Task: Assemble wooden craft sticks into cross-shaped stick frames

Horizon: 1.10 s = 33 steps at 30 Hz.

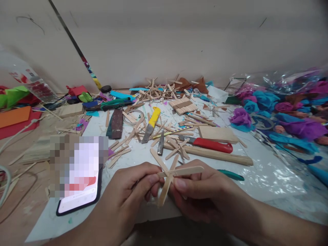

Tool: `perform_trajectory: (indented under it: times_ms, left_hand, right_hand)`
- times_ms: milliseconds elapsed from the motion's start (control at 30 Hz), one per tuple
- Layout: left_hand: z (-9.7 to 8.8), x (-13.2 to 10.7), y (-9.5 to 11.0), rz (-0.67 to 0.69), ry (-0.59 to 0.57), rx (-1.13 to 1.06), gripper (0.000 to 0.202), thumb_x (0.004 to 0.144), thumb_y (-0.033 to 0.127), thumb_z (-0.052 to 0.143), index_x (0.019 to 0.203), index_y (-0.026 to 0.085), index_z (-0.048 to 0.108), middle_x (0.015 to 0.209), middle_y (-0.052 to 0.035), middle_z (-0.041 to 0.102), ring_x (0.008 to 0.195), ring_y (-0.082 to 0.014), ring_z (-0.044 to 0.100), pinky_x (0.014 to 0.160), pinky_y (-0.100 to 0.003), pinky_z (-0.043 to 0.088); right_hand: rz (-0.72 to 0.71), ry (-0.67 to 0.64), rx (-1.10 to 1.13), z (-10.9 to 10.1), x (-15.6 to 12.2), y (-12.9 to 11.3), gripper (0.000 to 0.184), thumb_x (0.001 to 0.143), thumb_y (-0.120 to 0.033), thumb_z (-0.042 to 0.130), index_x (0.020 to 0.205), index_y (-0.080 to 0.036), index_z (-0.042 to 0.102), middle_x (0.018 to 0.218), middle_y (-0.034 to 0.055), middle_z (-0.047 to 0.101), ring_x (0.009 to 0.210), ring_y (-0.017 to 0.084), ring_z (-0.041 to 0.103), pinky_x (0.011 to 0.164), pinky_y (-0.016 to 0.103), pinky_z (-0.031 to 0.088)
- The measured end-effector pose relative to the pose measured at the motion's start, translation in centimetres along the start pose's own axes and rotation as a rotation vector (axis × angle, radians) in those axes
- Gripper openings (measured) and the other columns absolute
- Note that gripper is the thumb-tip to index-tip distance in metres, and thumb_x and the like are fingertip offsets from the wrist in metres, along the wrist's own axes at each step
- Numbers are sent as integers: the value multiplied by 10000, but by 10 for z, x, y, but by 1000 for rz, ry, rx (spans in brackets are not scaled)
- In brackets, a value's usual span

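Note:
Between my two hands I hold several popsicle sticks crossed into a star-like shape (pixel 167 184), raised above the near edge of the table. My left hand (pixel 135 191) pinches the end of one stick between thumb and fingers. From the other side, my right hand (pixel 205 191) grips the sticks close to where they cross, its thumb on top. How the sticks are joined is hidden. Just beyond my hands lie another small group of crossed sticks (pixel 178 148), a loose blade (pixel 161 143) and a yellow utility knife (pixel 152 124).
A phone (pixel 84 177) lies at the left. Behind my right hand are a red-handled knife (pixel 214 144), a wooden rod (pixel 225 153) and a wooden block (pixel 217 134). A pile of sticks (pixel 161 90) sits near the wall, and crepe-paper flowers (pixel 266 100) fill the right.

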<state>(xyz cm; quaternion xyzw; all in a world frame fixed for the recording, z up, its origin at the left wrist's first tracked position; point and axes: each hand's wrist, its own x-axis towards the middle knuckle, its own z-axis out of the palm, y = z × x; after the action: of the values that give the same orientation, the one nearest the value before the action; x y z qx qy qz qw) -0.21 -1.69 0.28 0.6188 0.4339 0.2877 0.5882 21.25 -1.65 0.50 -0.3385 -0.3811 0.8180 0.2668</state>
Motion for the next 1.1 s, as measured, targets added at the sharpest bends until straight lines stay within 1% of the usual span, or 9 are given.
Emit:
perform_trajectory:
  times_ms: [133,300,467,533,667,733,800,933,1100]
  left_hand:
    - [1,1,1,22,-11,18,381,1066,406,498,776,203,637,724,12,591,692,-146,538,654,-230,428]
    - [5,0,3,2,36,76,346,1056,412,520,807,198,628,765,-7,638,724,-162,566,688,-246,439]
    - [9,-3,1,3,42,59,401,1060,426,494,752,198,612,666,17,535,649,-148,511,631,-245,405]
    - [10,-4,0,14,36,67,407,1058,423,491,733,200,594,669,17,541,654,-146,520,640,-244,411]
    - [12,-5,2,38,81,132,409,1046,421,512,706,205,585,659,22,551,637,-142,521,620,-239,400]
    - [12,-4,4,0,95,107,416,1053,429,502,720,205,612,655,18,568,635,-148,535,620,-244,406]
    - [11,-3,4,-27,88,61,426,1061,440,494,740,198,636,666,7,593,657,-157,561,652,-255,427]
    - [7,-1,2,-46,20,-26,407,1070,445,503,800,189,668,727,-4,619,712,-163,573,704,-265,443]
    - [6,2,-3,-39,-9,-95,362,1071,411,513,843,188,686,762,-1,619,729,-155,554,702,-257,433]
  right_hand:
    - [-3,9,9,-1,-1,0,382,868,-466,756,730,-122,666,504,-48,444,416,53,294,406,219,162]
    - [25,9,18,-1,1,-2,422,824,-488,782,646,-138,624,458,-64,404,396,50,282,404,230,153]
    - [35,17,26,-3,3,1,439,788,-518,796,658,-122,661,441,-58,428,370,45,282,383,226,145]
    - [55,21,40,-3,3,3,404,771,-490,804,657,-125,674,445,-56,442,360,48,292,369,221,155]
    - [46,27,74,2,4,8,346,733,-435,830,660,-127,690,518,-35,524,388,46,363,383,200,201]
    - [17,32,83,4,5,9,330,736,-416,834,667,-124,696,499,-41,516,380,44,341,388,202,207]
    - [0,48,95,5,7,11,350,757,-440,821,653,-137,680,448,-53,483,357,53,316,379,214,206]
    - [-23,72,69,1,8,10,407,817,-496,791,667,-135,675,444,-50,470,371,64,319,395,228,194]
    - [-16,13,72,-2,7,7,400,854,-474,786,709,-115,686,484,-53,472,393,51,282,409,226,155]
